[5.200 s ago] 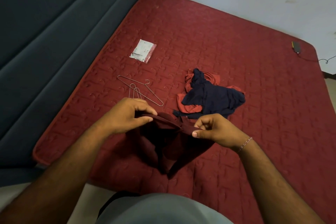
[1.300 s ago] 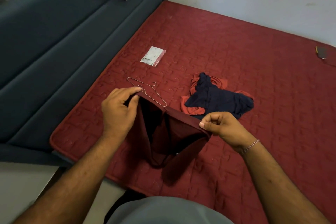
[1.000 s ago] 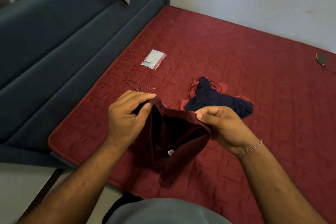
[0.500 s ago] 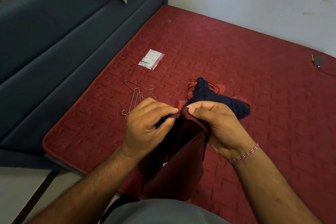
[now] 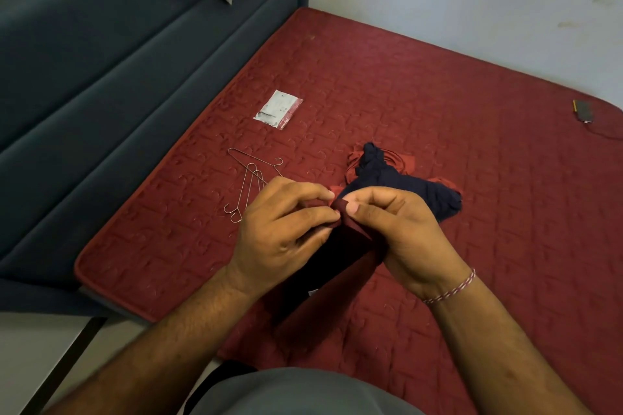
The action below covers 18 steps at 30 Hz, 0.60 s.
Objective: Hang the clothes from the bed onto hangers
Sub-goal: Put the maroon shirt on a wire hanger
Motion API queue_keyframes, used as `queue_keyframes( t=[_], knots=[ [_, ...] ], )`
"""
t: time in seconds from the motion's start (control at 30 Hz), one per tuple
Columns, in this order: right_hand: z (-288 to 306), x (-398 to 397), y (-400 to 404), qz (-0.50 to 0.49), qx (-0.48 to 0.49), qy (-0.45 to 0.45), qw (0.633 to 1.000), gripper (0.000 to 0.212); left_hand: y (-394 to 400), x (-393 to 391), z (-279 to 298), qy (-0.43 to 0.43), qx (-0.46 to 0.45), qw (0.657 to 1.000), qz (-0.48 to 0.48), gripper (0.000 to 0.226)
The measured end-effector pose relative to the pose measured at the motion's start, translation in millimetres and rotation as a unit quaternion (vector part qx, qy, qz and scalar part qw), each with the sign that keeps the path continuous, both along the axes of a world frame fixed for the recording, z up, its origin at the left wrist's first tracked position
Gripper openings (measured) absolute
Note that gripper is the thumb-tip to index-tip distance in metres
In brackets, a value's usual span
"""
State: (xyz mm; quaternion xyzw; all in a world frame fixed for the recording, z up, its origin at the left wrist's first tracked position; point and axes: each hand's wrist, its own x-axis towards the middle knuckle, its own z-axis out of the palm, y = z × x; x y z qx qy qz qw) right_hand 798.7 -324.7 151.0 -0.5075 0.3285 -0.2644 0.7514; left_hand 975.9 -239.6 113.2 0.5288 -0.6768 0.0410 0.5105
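Left hand [image 5: 281,236] and right hand [image 5: 401,239] both pinching the top edge of a maroon garment [image 5: 337,266], garment hanging over the bed [image 5: 438,94], three wire hangers [image 5: 251,184] lying beside the left hand, two more garments heaped behind, navy [image 5: 397,182] lying on red [image 5: 406,163], one packet [image 5: 279,109] sitting farther back

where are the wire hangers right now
The wire hangers lie on the red mattress in the head view, just beyond the left hand, below the small packet.

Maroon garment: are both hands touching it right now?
Touching. The head view shows the left hand and right hand each pinching the top edge of the maroon garment, fingertips meeting on the cloth.
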Motion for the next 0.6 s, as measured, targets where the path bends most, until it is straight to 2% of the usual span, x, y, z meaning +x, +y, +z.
queue_keyframes(
  t=[0.13,0.23,0.43,0.6],
  knots=[
    [3.7,-2.3,-2.9,0.050,-0.090,0.041,0.994,0.014,0.7,1.8,-1.3,0.003,0.019,1.000,-0.022,0.006],
    [2.6,-3.2,-7.2,0.078,-0.134,0.067,0.986,0.006,0.4,3.8,-5.1,0.061,0.049,0.996,-0.050,0.006],
    [-4.2,-1.8,-11.2,0.105,-0.204,0.118,0.966,0.009,0.9,9.7,-8.4,0.145,0.140,0.975,-0.094,0.008],
    [-10.2,0.1,-12.2,0.086,-0.316,0.192,0.925,0.016,4.5,3.5,-11.4,0.188,0.187,0.963,-0.042,0.016]
  ],
)
